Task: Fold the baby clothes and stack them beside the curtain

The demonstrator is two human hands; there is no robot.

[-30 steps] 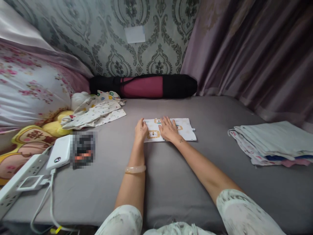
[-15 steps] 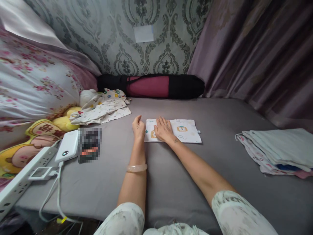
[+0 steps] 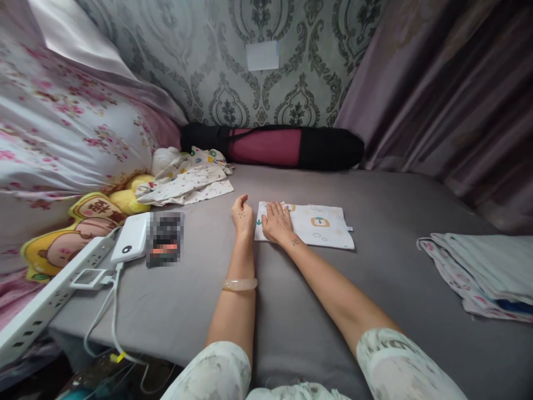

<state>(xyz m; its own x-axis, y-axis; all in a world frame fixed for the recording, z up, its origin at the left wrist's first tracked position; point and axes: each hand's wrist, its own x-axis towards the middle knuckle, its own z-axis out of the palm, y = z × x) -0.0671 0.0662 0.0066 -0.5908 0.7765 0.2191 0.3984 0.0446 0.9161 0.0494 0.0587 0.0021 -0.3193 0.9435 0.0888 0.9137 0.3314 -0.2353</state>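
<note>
A folded white cloth (image 3: 328, 225) with orange and green prints lies flat on the grey sheet in the middle, a small tag at its right edge. My right hand (image 3: 277, 222) rests palm down on the cloth's left part, fingers stretched out. Just left of the cloth, my left hand (image 3: 242, 215) is closed with its fingers curled in; what it holds, if anything, is hidden. A pale bangle (image 3: 240, 285) is on my left forearm.
Folded cloths (image 3: 487, 272) lie at the right. A black and red bag (image 3: 266, 146) lies along the wall. At the left are crumpled cloth (image 3: 191, 186), plush toys (image 3: 62, 239), a power bank (image 3: 131, 236) and a power strip (image 3: 54, 289).
My right hand has slid left over the cloth towards its left edge, showing more of the print. The whole view has shifted slightly, with the surroundings appearing further right.
</note>
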